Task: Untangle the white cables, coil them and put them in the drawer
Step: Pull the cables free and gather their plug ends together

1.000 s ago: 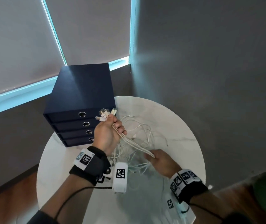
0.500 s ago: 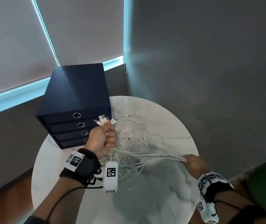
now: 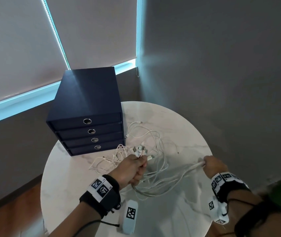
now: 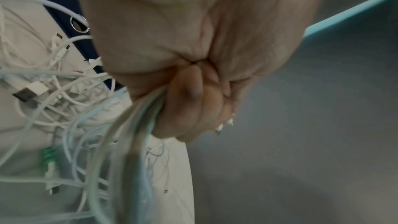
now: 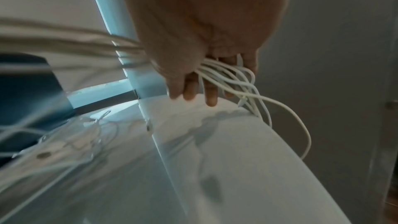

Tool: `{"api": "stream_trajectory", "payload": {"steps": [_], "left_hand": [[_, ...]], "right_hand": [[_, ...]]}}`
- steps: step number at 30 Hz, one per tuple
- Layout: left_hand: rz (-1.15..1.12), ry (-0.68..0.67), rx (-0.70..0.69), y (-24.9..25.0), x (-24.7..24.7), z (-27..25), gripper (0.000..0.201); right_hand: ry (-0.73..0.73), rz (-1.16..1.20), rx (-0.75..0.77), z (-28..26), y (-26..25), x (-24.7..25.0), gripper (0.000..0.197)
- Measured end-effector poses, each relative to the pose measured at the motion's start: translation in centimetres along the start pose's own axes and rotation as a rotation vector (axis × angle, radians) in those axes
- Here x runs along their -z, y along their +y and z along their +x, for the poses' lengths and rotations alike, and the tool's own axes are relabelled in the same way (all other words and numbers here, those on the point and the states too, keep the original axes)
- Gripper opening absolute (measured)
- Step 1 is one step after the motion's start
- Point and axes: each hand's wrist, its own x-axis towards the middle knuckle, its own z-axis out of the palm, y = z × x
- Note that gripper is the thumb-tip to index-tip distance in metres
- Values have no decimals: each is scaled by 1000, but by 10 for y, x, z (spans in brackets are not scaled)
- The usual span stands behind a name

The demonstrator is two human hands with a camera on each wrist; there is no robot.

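Note:
A tangle of white cables (image 3: 146, 139) lies on the round marble table (image 3: 184, 127) in front of a dark blue drawer unit (image 3: 88, 106) whose drawers are all closed. My left hand (image 3: 134, 166) grips a bundle of cable ends, and USB plugs (image 3: 140, 149) stick out above the fist. The wrist view shows the same left hand (image 4: 189, 108) clenched on the strands. My right hand (image 3: 212, 165) grips the same cable bundle (image 3: 187, 171) near the table's right edge. Seen from the wrist, loose white cables (image 5: 237, 81) trail from the right hand (image 5: 202, 67) over the rim.
The drawer unit stands at the table's back left against a window with drawn blinds (image 3: 91, 31). A grey wall (image 3: 221, 65) rises behind and to the right. A cable with a green protector (image 4: 49, 157) lies in the pile.
My right hand has slid along the bundle out to the right edge of the table. My left hand has dropped lower and nearer me with the plugs.

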Motion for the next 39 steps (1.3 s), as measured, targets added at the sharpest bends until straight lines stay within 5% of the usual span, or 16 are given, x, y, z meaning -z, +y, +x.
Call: {"api": "stream_trajectory", "payload": {"steps": [2,6,9,13,17,24,27,33,39], "left_hand": [[-17,46,-32,-4,-2,3,38],[-31,123,-80,-10,-6,10,40],[2,158,-112,-10,-10,15,41],[18,138,-145,-8,-19,19,44],[27,103,-164,-4,-23,17,39],[177,102,-243,0,-15,8,29],[215,106,-234,-3,-12,10,31],[267,189,-336,-9,-16,17,35],[439,193,-337,-4,-14,15,34]], "right_hand": [[-142,-115,45,-3,-4,-15,7],[-392,-164,163,-25,-41,0,61],[-362,63,353,-37,-83,27,64],[-219,732,655,-64,-147,54,39],[-213,676,791,-82,-188,56,27],[-110,801,756,-94,-195,41,28],[-34,770,756,-92,-201,32,14],[-11,1069,452,-82,-202,22,28],[126,585,683,-92,-203,22,22]]}}
